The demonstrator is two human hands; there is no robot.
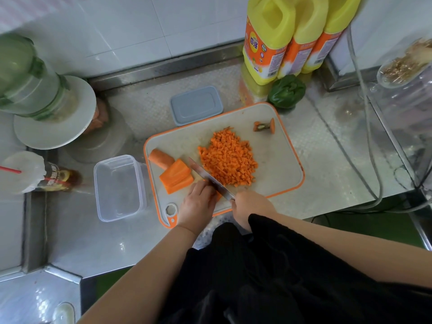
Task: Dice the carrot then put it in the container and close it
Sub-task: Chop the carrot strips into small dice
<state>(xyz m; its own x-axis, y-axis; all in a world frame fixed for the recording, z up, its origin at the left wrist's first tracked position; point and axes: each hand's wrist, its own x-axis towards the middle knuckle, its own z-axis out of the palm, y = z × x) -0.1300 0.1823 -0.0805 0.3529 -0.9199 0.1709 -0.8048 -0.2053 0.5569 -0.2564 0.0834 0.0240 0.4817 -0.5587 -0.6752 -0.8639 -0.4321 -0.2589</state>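
cutting board (275, 160), white with an orange rim, lies on the steel bench (327, 146). diced carrot (228, 157) sits in one heap at the middle of the board. to the left of the heap: a stack of carrot slabs (176, 176), and touching its far corner a rounded carrot end (160, 156). the trimmed carrot top (265, 125) lies apart, near the far right corner of the board.

right hand (251, 206) — grip closed round the handle of the knife (210, 178); the blade runs diagonally up and left, between the slabs and the diced heap, its heel at the near edge of the board. left hand (197, 204) — fingers curled down on a carrot piece just beside the blade; only a sliver of orange shows under the fingertips, so the piece itself is mostly hidden.

clear container (119, 187) stands open on the bench just left of the board, nothing seen inside it. its grey lid (196, 105) lies flat beyond the far edge of the board, well apart from the container.

also on the bench: three yellow bottles (287, 36) at the back wall, a green pepper (287, 91) at their foot, a white plate (56, 120) at the left under a clear jar, a cable (371, 136) along the right side.
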